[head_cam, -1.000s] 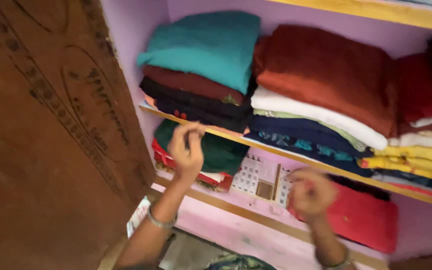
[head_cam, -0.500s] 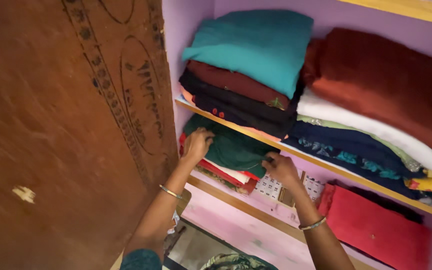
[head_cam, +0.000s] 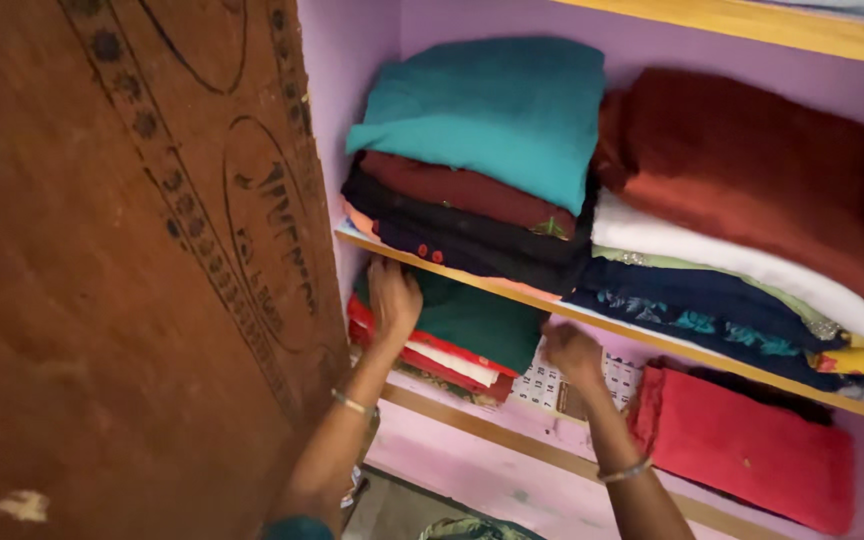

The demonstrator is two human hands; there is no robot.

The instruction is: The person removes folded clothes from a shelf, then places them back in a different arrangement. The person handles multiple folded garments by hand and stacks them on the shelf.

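Observation:
A dark green folded garment (head_cam: 472,322) lies on top of a small stack of red and white folded clothes (head_cam: 430,362) on the lower shelf of a pink wardrobe. My left hand (head_cam: 392,300) rests flat on the left end of the green garment. My right hand (head_cam: 572,352) touches its right edge, fingers curled against the cloth. Both wrists carry thin bangles. Whether either hand actually grips the cloth I cannot tell.
The brown wooden wardrobe door (head_cam: 132,260) stands open at the left. The shelf above holds a teal-topped stack (head_cam: 492,120), a dark red stack (head_cam: 752,170), and white and navy clothes. A red folded piece (head_cam: 742,445) and a white printed sheet (head_cam: 542,385) sit lower right.
Both hands have moved from in front of the shelf onto the green garment. The right hand came in from the right, and the view has drifted to the left.

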